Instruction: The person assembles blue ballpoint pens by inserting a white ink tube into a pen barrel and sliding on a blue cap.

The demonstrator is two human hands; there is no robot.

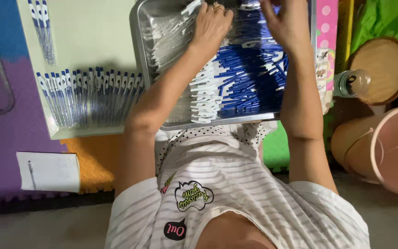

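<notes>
A metal tray (140, 46) lies on my lap, full of pen parts. White and clear pieces (203, 99) are heaped on its left and middle, blue barrels (249, 78) on its right. My left hand (210, 25), with a ring on one finger, is curled over a bunch of the white pieces near the tray's far end. My right hand (286, 20) rests with fingers apart on the blue barrels at the far right; its fingertips are cut off by the frame edge.
A pale green board (93, 32) to the left carries a long row of assembled pens (88, 97) and a small group (42, 27). A paper pad (49, 171) lies on foam mats. At right are a plastic bottle (352, 83), a woven lid (383, 69) and a pink bucket (388, 147).
</notes>
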